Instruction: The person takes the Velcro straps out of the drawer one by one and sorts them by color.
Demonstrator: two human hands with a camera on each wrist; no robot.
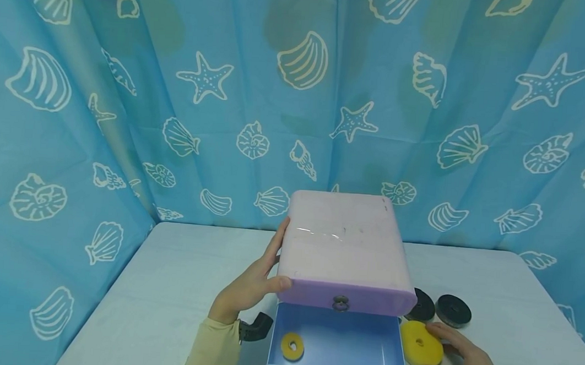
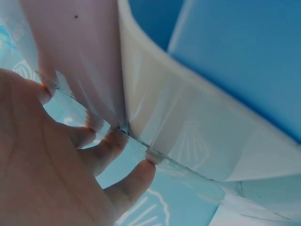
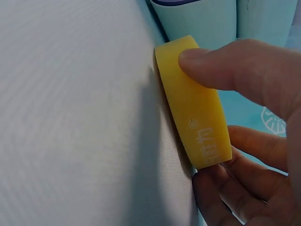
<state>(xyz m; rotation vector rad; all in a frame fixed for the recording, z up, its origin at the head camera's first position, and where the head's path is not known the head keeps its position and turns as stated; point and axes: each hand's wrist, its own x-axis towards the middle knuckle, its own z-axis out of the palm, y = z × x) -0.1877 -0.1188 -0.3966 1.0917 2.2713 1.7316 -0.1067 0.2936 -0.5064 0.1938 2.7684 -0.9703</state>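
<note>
A pink and purple drawer box (image 1: pixel 344 246) stands on the table with its blue drawer (image 1: pixel 348 345) pulled out. My left hand (image 1: pixel 252 285) rests against the box's left side, fingers spread and thumb at the front corner. The left wrist view shows those fingertips (image 2: pixel 141 172) touching the shiny side wall. Inside the drawer, at its left, lies a small yellow ring (image 1: pixel 292 347). Right of the drawer, my right hand (image 1: pixel 467 360) holds a thick yellow disc (image 1: pixel 420 346) by its rim between thumb and fingers. White lettering marks the disc's edge (image 3: pixel 197 108) in the right wrist view.
Two black discs (image 1: pixel 453 310) lie on the table right of the box, one partly behind its corner. A black strap or mount is on the left wrist (image 1: pixel 255 328). Blue shell-patterned curtains (image 1: pixel 257 92) hang behind and beside the white table (image 1: pixel 168 286).
</note>
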